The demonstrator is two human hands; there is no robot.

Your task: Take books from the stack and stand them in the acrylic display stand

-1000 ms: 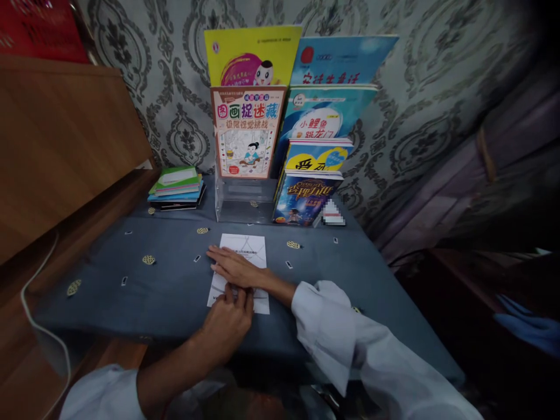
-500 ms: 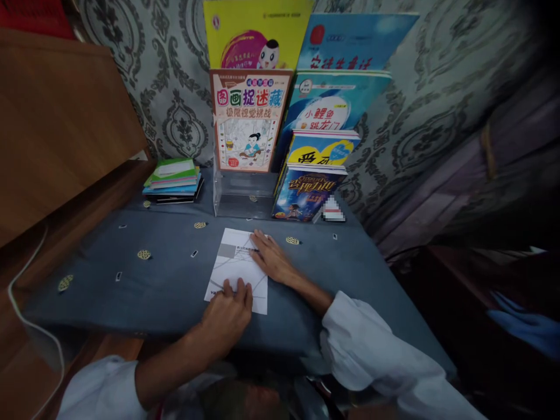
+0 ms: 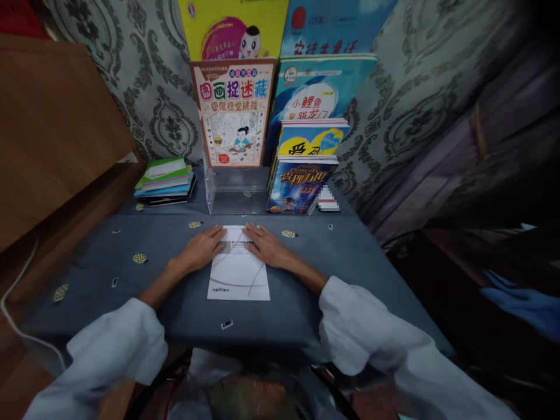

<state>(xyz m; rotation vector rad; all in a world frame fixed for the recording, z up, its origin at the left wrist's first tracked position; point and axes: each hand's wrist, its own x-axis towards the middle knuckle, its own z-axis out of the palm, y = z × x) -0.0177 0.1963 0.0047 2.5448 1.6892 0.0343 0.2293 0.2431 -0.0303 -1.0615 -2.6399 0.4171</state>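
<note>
A white printed booklet or leaflet (image 3: 238, 274) lies flat on the dark grey tablecloth (image 3: 184, 303), with curved grey lines and the word "valli" near its lower left corner. My left hand (image 3: 202, 248) rests on its upper left edge, palm down with the fingers stretched out. Opposite it, my right hand (image 3: 265, 245) lies over the upper right edge, fingers also extended. Neither hand grips the paper. Part of its top print is covered by the fingers.
Behind the paper stands a clear acrylic rack (image 3: 236, 189) with several upright children's books (image 3: 238, 116). A stack of thin books (image 3: 165, 181) sits at the back left. Left of the table is a wooden panel (image 3: 56, 140), with a white cable (image 3: 17, 324) below it.
My left hand has moved from the paper's lower part up to its upper left edge. The paper now lies straighter. My right hand stays at the upper right; the view has shifted slightly.
</note>
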